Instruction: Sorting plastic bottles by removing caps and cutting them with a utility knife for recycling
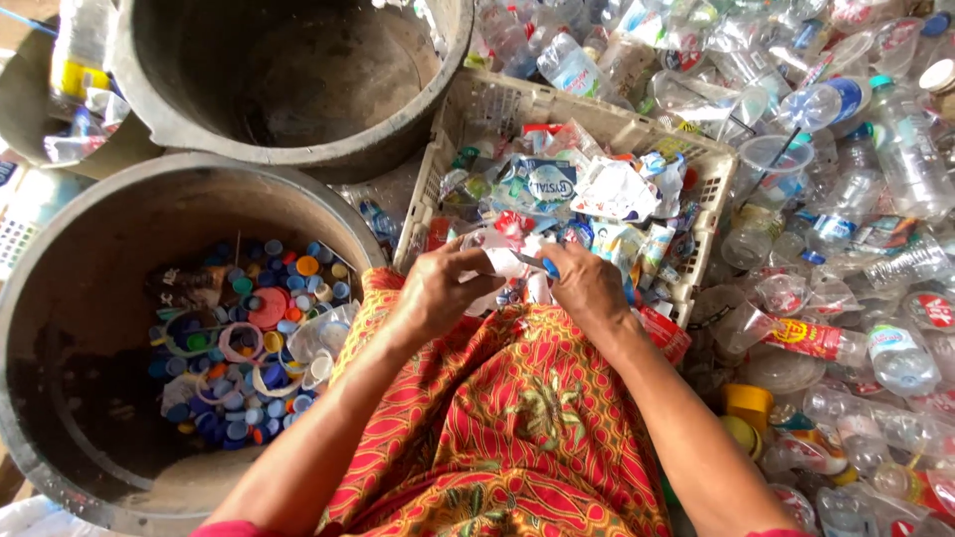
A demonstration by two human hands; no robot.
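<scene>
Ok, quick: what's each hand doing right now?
Left hand: closed on a white plastic piece.
Right hand: closed on a blue-handled cutter, blade at the piece.

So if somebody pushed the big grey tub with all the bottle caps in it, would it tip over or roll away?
Probably neither. The grey tub looks wide and low with thick walls, so it should slide rather than tip. The bottle caps cover only part of its bottom, so it is likely not very heavy. The loose caps would probably rattle and shift.

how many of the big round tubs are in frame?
2. One tub at lower left holds loose bottle caps; the other tub at top centre looks empty inside. Both are cut off by the frame edge.
</scene>
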